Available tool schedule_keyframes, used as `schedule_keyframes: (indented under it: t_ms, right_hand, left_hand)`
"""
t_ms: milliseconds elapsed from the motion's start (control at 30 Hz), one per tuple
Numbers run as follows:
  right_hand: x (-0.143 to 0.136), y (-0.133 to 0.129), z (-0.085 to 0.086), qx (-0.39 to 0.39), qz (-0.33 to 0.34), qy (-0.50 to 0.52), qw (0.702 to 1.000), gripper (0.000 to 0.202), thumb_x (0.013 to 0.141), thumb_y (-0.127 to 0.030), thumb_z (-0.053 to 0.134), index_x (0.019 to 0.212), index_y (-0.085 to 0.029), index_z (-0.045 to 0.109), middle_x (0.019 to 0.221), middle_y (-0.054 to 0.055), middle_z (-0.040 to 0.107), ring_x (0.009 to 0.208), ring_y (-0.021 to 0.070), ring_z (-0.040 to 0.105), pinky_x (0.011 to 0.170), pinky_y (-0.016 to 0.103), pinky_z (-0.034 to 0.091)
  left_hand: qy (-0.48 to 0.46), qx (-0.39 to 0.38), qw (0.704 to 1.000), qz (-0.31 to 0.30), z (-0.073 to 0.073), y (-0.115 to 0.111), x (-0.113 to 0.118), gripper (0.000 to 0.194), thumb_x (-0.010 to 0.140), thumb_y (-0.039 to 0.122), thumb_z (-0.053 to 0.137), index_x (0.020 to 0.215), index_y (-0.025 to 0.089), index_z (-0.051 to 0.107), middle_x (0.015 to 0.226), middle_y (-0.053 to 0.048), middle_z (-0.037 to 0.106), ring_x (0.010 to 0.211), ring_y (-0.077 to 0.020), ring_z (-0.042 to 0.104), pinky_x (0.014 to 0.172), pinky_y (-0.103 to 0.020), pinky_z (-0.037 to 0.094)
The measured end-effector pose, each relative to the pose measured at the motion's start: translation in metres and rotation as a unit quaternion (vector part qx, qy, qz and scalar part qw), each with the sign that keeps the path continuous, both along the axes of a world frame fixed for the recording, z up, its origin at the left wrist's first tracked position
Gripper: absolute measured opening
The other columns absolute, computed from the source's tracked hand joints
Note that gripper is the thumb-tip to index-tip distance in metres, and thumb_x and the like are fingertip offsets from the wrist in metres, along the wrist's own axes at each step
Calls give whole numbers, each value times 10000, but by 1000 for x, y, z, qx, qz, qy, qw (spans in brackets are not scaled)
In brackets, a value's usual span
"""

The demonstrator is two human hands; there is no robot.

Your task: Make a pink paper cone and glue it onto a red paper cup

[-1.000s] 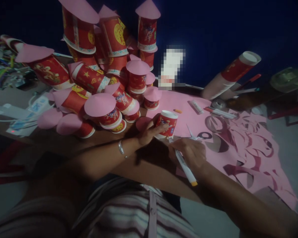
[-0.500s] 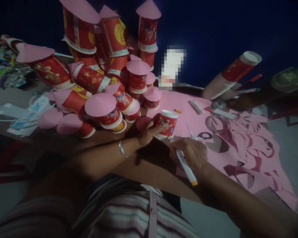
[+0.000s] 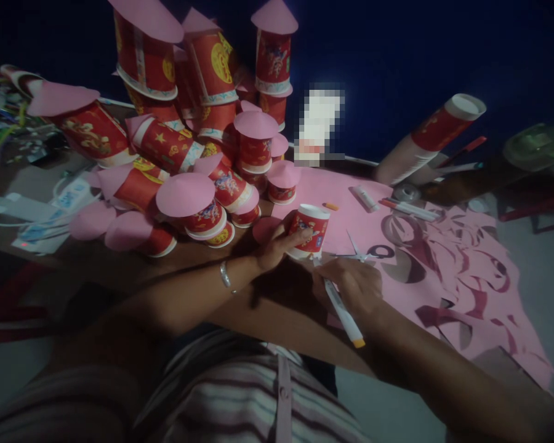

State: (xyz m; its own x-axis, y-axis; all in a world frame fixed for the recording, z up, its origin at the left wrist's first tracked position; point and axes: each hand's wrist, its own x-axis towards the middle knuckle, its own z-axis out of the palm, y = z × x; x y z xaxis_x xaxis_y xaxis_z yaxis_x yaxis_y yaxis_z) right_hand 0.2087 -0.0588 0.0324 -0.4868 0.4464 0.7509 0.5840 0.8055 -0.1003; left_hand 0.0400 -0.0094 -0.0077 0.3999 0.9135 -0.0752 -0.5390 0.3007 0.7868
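Observation:
A red paper cup [image 3: 310, 231] with a white rim is held in my left hand [image 3: 279, 246], whose fingers wrap round its side. My right hand [image 3: 353, 283] grips a white marker [image 3: 344, 315] with an orange end pointing down toward me. The marker's other end is at the lower rim of the cup, and its tip is too small to make out. Under and behind the cup lies pink paper [image 3: 341, 231]. Open scissors [image 3: 360, 251] lie just beyond my right hand.
Many red cups with pink cone tops [image 3: 185, 195] stand and lean at the left and back. An orange cap [image 3: 330, 207], a glue stick [image 3: 364, 199], pens [image 3: 410, 210] and pink paper scraps [image 3: 480, 271] lie to the right. A power strip [image 3: 50, 212] is far left.
My right hand and the marker have shifted slightly left along the cup's lower rim. My left hand holds the cup almost unmoved.

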Motion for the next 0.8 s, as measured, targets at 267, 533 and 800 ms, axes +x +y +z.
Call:
schedule_keyframes:
  t_ms: [267,533,800]
  right_hand:
    - [2,0,-3,10,-10,-1,1000,170,835,-50,639,886,-186,550,644,-32,630,521,111,576,530,243,458]
    - [1,0,-2,15,-30,-10,999,191,843,-52,658,865,-199,539,638,-33,634,532,110,576,532,244,469]
    - [1,-1,2,-11,-4,-11,1000,180,847,-26,625,865,-182,537,620,-29,622,503,103,555,502,238,442]
  left_hand:
    - [-5,15,1000,6,-2,1,1,458,811,378,791,1183,163,632,1068,-94,747,944,-237,718,865,-364,555]
    - [-5,15,1000,12,-2,1,0,454,819,363,780,1202,168,631,1083,-98,749,983,-252,719,897,-382,549]
    - [4,12,1000,9,-3,1,0,437,810,383,784,1164,168,642,1078,-98,741,967,-243,712,888,-377,546]
